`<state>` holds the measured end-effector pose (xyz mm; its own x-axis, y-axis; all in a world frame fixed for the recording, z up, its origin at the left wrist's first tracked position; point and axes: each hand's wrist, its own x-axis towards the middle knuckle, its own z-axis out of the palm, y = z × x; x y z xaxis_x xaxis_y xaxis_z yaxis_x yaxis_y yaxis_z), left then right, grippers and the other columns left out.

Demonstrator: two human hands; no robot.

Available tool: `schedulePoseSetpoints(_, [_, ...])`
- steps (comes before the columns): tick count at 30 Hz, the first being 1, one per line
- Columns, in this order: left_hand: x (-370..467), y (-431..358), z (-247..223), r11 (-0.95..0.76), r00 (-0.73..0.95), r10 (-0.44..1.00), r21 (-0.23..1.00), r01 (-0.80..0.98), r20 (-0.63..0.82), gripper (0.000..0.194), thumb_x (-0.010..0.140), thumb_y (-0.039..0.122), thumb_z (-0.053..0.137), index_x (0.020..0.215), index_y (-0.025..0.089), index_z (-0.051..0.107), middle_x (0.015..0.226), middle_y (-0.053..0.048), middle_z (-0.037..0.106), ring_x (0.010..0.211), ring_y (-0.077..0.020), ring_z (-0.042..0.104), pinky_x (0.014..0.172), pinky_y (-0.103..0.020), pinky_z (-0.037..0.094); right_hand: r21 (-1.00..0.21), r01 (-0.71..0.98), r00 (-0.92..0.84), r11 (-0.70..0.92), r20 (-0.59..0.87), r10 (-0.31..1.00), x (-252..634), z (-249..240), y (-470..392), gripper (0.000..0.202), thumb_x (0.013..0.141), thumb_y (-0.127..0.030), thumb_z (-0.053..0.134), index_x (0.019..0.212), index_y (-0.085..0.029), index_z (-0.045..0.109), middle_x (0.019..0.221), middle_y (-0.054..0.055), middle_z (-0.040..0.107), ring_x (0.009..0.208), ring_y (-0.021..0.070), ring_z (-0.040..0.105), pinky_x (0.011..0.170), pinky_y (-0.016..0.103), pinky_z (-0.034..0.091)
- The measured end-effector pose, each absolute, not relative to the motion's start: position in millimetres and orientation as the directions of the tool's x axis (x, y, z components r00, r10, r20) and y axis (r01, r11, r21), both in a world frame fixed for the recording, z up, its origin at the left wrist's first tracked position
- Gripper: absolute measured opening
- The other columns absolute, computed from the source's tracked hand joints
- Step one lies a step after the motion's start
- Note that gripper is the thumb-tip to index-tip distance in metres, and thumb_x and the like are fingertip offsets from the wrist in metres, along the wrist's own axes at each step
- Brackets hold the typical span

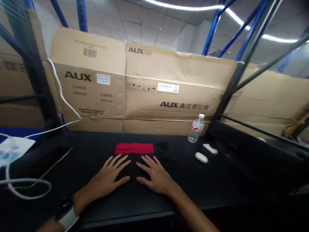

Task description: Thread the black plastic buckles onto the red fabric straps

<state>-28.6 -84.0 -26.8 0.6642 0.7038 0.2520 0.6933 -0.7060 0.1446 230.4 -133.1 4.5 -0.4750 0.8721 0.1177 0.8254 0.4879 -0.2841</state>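
Both my hands rest flat on the black tabletop [145, 206], palms down and fingers spread. My left hand [109, 177] holds nothing; a watch with a white band [69, 217] is on that wrist. Opposite it, my right hand [155, 174] is open too, its thumb pointing toward the left one. Just beyond the fingertips lies a folded red cloth [134, 148], flat and wide. Small black items [169, 161] lie beside the right hand's fingers, hard to make out against the dark surface.
A clear plastic bottle [196, 129] with a white cap stands at back right. Two small white objects [201, 157] lie near it. At left are a dark flat device [43, 162], a white cable [29, 195] and paper [14, 149]. Cardboard panels [145, 106] wall the back between metal posts.
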Motion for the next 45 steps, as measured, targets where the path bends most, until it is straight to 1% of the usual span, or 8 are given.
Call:
schedulePoseSetpoints(9, [-27.2,-86.6,-22.7,-0.694,0.659,0.718,0.153,0.703,0.224,0.06,0.09,0.06,0.038,0.145,0.04,0.025,0.152,0.003,0.031,0.139,-0.0266,0.027,0.115,-0.05,0.017,-0.286,0.828,-0.472,0.481,0.106,0.875,229.6,6.8,-134.2,0.06,0.089,-0.062,0.036,0.142,-0.034,0.035,0.153,0.003,0.025,0.143,0.0233,0.017,0.116,0.047,0.007])
schedulePoseSetpoints(14, [-27.3,-86.4,-22.0,-0.688,0.657,0.726,0.175,0.705,0.205,0.06,0.09,0.06,0.038,0.144,0.04,0.026,0.152,0.002,0.03,0.14,-0.0282,0.026,0.114,-0.053,0.016,-0.285,0.829,-0.47,0.48,0.107,0.876,230.0,6.8,-134.4,0.06,0.089,-0.063,0.035,0.142,-0.035,0.035,0.153,0.002,0.025,0.143,0.0227,0.017,0.116,0.047,0.008])
schedulePoseSetpoints(19, [-27.3,-87.1,-22.2,-0.694,0.658,0.719,0.184,0.696,0.224,0.06,0.09,0.06,0.039,0.144,0.04,0.026,0.152,0.003,0.03,0.14,-0.0272,0.025,0.115,-0.051,0.016,-0.289,0.829,-0.47,0.478,0.102,0.877,230.9,6.0,-134.1,0.06,0.09,-0.064,0.031,0.142,-0.035,0.034,0.153,0.002,0.025,0.143,0.0222,0.017,0.116,0.047,0.008])
schedulePoseSetpoints(23, [-26.4,-87.1,-21.9,-0.68,0.652,0.733,0.177,0.711,0.196,0.059,0.09,0.061,0.038,0.144,0.041,0.025,0.152,0.003,0.03,0.14,-0.0288,0.025,0.114,-0.054,0.017,-0.283,0.828,-0.473,0.485,0.114,0.874,231.0,4.2,-133.4,0.06,0.09,-0.064,0.032,0.142,-0.035,0.035,0.153,0.002,0.025,0.143,0.0226,0.017,0.116,0.047,0.008])
schedulePoseSetpoints(30, [-26.7,-86.4,-22.9,-0.688,0.655,0.725,0.17,0.706,0.215,0.059,0.09,0.06,0.038,0.144,0.04,0.027,0.152,0.003,0.03,0.139,-0.0275,0.026,0.115,-0.051,0.016,-0.276,0.83,-0.475,0.485,0.107,0.873,230.5,6.6,-134.3,0.06,0.091,-0.063,0.032,0.142,-0.033,0.034,0.153,0.002,0.025,0.143,0.0227,0.017,0.116,0.047,0.008])
schedulePoseSetpoints(36, [-26.6,-86.7,-22.2,-0.691,0.658,0.722,0.175,0.701,0.214,0.06,0.09,0.06,0.038,0.145,0.039,0.026,0.152,0.002,0.03,0.14,-0.028,0.025,0.114,-0.051,0.016,-0.279,0.83,-0.473,0.483,0.107,0.875,230.6,5.9,-134.0,0.06,0.09,-0.063,0.032,0.142,-0.034,0.034,0.153,0.002,0.025,0.143,0.0227,0.017,0.116,0.047,0.008])
schedulePoseSetpoints(40, [-26.8,-86.2,-22.8,-0.687,0.654,0.726,0.173,0.706,0.214,0.06,0.089,0.06,0.039,0.144,0.041,0.026,0.152,0.003,0.031,0.14,-0.0278,0.026,0.114,-0.051,0.017,-0.277,0.831,-0.471,0.482,0.109,0.875,230.3,5.9,-134.0,0.059,0.09,-0.063,0.032,0.142,-0.034,0.035,0.153,0.002,0.025,0.142,0.0227,0.017,0.116,0.047,0.008])
schedulePoseSetpoints(45, [-27.8,-85.1,-25.0,-0.701,0.66,0.71,0.169,0.693,0.245,0.06,0.089,0.06,0.04,0.144,0.04,0.027,0.151,0.003,0.033,0.139,-0.0271,0.027,0.115,-0.049,0.017,-0.282,0.83,-0.471,0.48,0.104,0.876,230.2,5.7,-134.0,0.06,0.09,-0.063,0.031,0.142,-0.034,0.034,0.153,0.002,0.025,0.143,0.0228,0.017,0.116,0.047,0.008])
